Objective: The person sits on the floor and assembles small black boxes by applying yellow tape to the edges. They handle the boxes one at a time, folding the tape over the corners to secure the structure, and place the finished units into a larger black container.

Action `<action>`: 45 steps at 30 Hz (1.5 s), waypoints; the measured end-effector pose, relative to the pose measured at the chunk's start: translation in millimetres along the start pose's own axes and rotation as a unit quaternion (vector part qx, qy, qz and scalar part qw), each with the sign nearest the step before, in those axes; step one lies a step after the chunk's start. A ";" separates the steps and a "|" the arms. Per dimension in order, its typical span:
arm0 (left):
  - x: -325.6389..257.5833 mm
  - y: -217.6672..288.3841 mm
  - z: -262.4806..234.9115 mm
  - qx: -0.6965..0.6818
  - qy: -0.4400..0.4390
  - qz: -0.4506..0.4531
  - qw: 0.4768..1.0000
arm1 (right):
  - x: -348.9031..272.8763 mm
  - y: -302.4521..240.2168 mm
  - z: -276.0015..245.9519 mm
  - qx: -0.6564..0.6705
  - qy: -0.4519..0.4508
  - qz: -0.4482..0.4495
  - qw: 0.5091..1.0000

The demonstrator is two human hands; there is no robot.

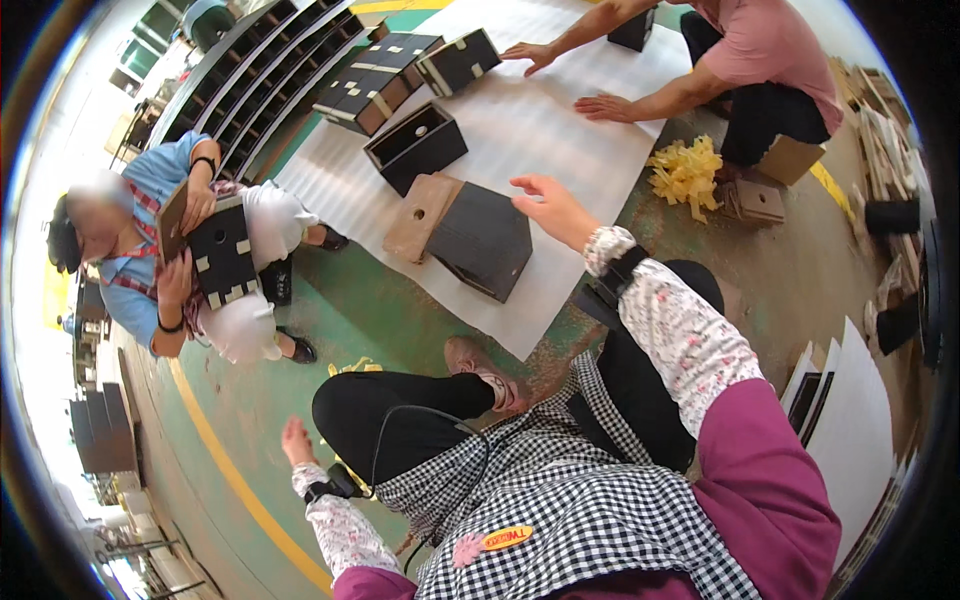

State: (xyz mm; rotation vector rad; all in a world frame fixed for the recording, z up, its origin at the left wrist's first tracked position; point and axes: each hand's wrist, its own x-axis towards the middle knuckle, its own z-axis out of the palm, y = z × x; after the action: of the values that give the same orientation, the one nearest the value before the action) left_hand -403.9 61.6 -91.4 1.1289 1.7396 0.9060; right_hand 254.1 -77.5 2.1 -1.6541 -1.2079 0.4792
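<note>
My right hand [556, 209] is stretched forward, open, with its fingers out at the upper right corner of a black box [482, 240]. Whether the fingertips touch the box, I cannot tell. Against the box's left side lies a brown board [419, 216] with a round hole. Out to the left of my knee is my left hand [297, 441], seen edge-on, its fingers extended and nothing visible in it. Farther off, an open black box [417, 146] with a hole in its wall rests on the white sheet [525, 150].
At left, a seated person [140, 250] holds a brown board against a black box [222, 252] with tape tabs. A crouching person [770, 70] reaches over the sheet from the right. Taped black boxes [378, 82] stand at the back. Yellow strips [686, 174] lie heaped beside brown boards [755, 202].
</note>
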 end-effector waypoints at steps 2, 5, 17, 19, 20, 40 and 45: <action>-7.8 70.9 4.8 -0.036 0.006 0.041 0.998 | 4.9 13.1 13.3 -0.035 0.024 -0.002 0.999; -48.6 201.9 50.7 -0.256 -0.101 0.114 0.954 | 10.4 24.1 24.8 -0.030 -0.053 0.066 0.996; -146.6 211.0 316.1 0.359 -0.533 0.306 0.703 | -10.9 8.8 19.3 0.212 -0.005 0.247 0.946; -162.7 218.4 331.2 0.359 -0.545 0.320 0.687 | -9.5 2.4 3.8 0.269 0.023 0.254 0.929; -168.1 226.0 337.9 0.356 -0.538 0.328 0.690 | -10.6 -0.7 -4.7 0.297 0.038 0.257 0.919; -229.4 315.7 434.2 -0.192 -0.640 -0.019 0.744 | -93.6 -66.9 -71.4 0.405 0.003 0.174 0.898; -276.9 326.9 469.8 -0.121 -0.715 0.027 0.688 | -159.4 -73.5 -110.6 0.447 0.150 0.175 0.865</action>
State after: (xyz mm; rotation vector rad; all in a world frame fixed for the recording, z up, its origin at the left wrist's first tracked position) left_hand 196.2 -33.5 95.6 1.1380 0.2521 0.0468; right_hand 235.4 -269.6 78.1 -1.0515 -0.3229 0.8180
